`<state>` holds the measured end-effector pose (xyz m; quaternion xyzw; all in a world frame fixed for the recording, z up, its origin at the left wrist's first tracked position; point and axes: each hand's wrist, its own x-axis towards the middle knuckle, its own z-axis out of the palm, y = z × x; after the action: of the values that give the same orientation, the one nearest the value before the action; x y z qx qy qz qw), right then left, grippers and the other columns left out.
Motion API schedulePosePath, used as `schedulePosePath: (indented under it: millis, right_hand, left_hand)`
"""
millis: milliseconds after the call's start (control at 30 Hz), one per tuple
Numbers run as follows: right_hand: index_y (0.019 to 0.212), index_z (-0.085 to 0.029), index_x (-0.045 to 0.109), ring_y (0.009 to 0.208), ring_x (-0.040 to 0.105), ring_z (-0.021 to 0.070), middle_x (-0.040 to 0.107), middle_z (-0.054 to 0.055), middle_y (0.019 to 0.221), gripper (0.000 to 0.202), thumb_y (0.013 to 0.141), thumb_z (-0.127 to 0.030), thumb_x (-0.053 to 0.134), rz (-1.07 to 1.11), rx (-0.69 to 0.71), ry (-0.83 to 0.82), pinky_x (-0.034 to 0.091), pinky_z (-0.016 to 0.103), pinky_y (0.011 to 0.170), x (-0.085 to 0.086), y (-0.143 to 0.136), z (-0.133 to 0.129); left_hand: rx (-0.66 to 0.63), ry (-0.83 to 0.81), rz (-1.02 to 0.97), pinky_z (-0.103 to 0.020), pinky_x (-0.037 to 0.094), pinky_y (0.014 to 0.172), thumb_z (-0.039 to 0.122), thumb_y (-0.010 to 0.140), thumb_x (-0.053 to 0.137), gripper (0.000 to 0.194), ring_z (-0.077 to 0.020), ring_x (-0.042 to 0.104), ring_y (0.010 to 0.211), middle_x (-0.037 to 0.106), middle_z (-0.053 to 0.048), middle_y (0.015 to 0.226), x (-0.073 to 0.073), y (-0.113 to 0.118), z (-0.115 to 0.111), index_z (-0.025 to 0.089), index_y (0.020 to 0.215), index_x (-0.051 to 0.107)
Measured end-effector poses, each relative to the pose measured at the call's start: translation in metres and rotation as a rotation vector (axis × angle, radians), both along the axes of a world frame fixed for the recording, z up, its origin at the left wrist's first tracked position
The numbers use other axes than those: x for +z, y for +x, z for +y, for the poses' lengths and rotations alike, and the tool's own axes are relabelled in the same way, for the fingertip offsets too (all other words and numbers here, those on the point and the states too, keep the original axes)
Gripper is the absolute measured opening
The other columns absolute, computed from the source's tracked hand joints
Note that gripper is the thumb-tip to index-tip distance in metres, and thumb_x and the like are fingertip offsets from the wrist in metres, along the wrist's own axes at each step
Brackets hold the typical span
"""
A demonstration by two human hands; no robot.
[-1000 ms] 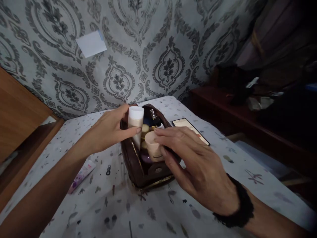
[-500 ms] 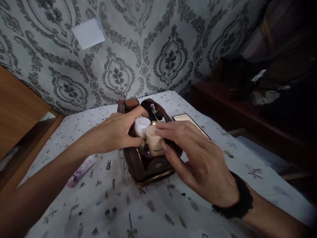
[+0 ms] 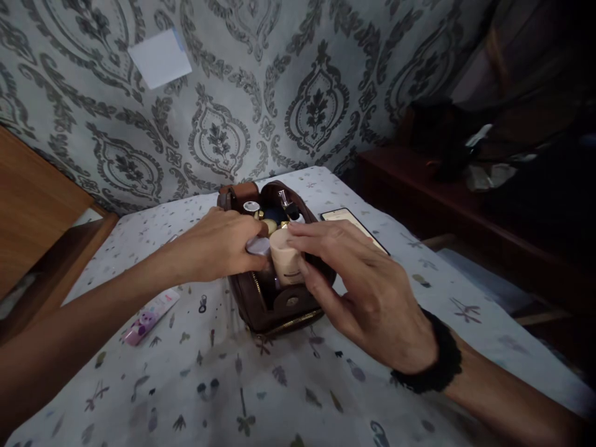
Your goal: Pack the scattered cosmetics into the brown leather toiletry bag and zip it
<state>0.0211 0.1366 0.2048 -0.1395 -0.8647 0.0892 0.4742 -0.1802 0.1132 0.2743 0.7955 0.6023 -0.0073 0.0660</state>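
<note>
Insp. note: brown bag (image 3: 263, 321) stands open at ctr. of frame on patterned cloth (image 3: 279, 397), zip (image 3: 298, 321) undone along its near edge. L hand (image 3: 223, 245) reaches in over bag's left side; grip clamped, thumb one side and fingers other, on pale-capped bottle (image 3: 258, 246) just inside bag; lower part of bottle hidden. R hand (image 3: 367, 285), w/ black wristband (image 3: 435, 357), comes from lower right; fingertips and thumb touch top and right side of peach bottle (image 3: 285, 257), upright or nearly so in bag, just beside other bottle. Cannot tell if R grip bears firmly or only rests. Status, as judged: part-way. Done: several items already inside, incl. dark bottle w/ silver cap (image 3: 292, 210) and round silver-topped item (image 3: 251, 206) toward rear; full count n/a, contents partly covered by hands. Not done: both bottles not yet released, bag not closed. Outside bag: purple-pink tube (image 3: 151, 318) at left of frame, below L forearm; phone (image 3: 342, 215), screen lit, right of bag, partly behind R hand.
</note>
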Motion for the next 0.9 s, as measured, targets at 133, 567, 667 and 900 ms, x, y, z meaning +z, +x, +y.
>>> schedulePosePath:
  millis: [133,567,667,900]
  right_hand:
    - [0.112,-0.021,0.058,0.109,0.063,0.025,0.068,0.01,0.116,0.027,0.09,-0.009,0.048,-0.014,-0.002,-0.01,0.053,0.046,0.09,0.0,0.0,0.0]
    - [0.114,-0.023,0.059,0.111,0.063,0.0277,0.066,0.009,0.12,0.029,0.09,-0.011,0.05,-0.044,-0.024,-0.06,0.054,0.049,0.095,-0.001,0.001,-0.001]
    - [0.114,-0.023,0.059,0.112,0.063,0.0278,0.066,0.009,0.119,0.03,0.089,-0.01,0.052,-0.04,-0.028,-0.067,0.054,0.048,0.097,-0.001,0.0,-0.001]
    - [0.116,-0.023,0.059,0.114,0.063,0.0272,0.066,0.008,0.12,0.032,0.089,-0.009,0.053,-0.071,-0.051,-0.065,0.054,0.046,0.098,-0.004,-0.004,0.002]
  left_hand:
    - [0.017,-0.001,0.012,-0.03,0.031,0.056,0.042,0.079,0.058,0.024,-0.0181,0.05,0.058,0.052,0.0,0.059,0.003,-0.002,0.001,0.022,0.067,0.054]
    - [0.031,0.061,0.086,-0.032,0.04,0.064,0.042,0.079,0.061,0.021,-0.0216,0.057,0.067,0.058,-0.002,0.065,-0.004,-0.003,0.001,0.022,0.074,0.06]
    - [0.001,0.041,0.115,-0.034,0.041,0.067,0.042,0.08,0.062,0.021,-0.0223,0.059,0.068,0.06,-0.002,0.066,-0.006,-0.004,0.004,0.021,0.075,0.061]
    - [0.058,0.014,-0.122,-0.036,0.045,0.073,0.043,0.077,0.067,0.02,-0.0257,0.063,0.078,0.058,-0.002,0.067,-0.004,-0.015,0.003,0.024,0.073,0.063]
